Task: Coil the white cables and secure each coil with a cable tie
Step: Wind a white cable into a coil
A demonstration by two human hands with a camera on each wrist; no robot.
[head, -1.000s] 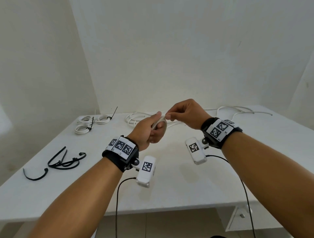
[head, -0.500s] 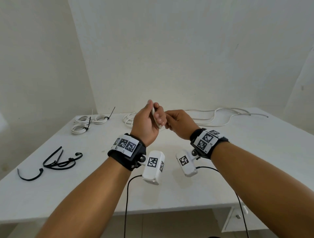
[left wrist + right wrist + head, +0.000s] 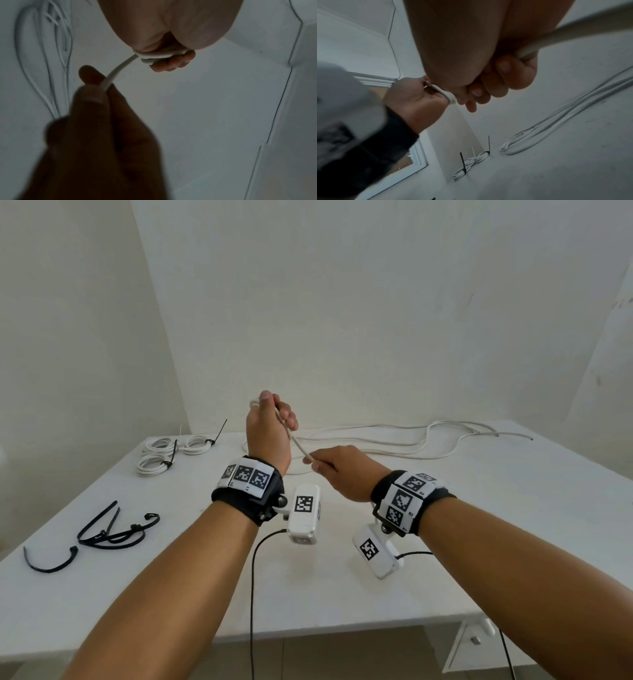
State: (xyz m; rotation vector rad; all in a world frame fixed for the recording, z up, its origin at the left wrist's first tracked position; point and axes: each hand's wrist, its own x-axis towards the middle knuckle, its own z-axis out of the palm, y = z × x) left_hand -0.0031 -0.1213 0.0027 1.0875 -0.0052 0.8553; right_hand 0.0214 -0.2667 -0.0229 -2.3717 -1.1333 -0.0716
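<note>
Now your left hand (image 3: 270, 433) is raised above the far middle of the table (image 3: 342, 594), its fingers curled round a small coil of white cable (image 3: 154, 56); the loops lie across your palm, under the fingertips (image 3: 173, 65). From that coil a short stretch of cable (image 3: 294, 440) runs down and to the right to your right hand (image 3: 346, 474), which sits lower and nearer, pinching the cable between thumb and fingers. Beyond your right hand the loose cable (image 3: 411, 440) trails away in long bends over the far right of the table. At the far left lie two finished coils (image 3: 171, 451), each bound with a tie, close beside each other. Nearer on the left, several black cable ties (image 3: 113, 529) lie loose, some looped, well apart from both hands.
</note>
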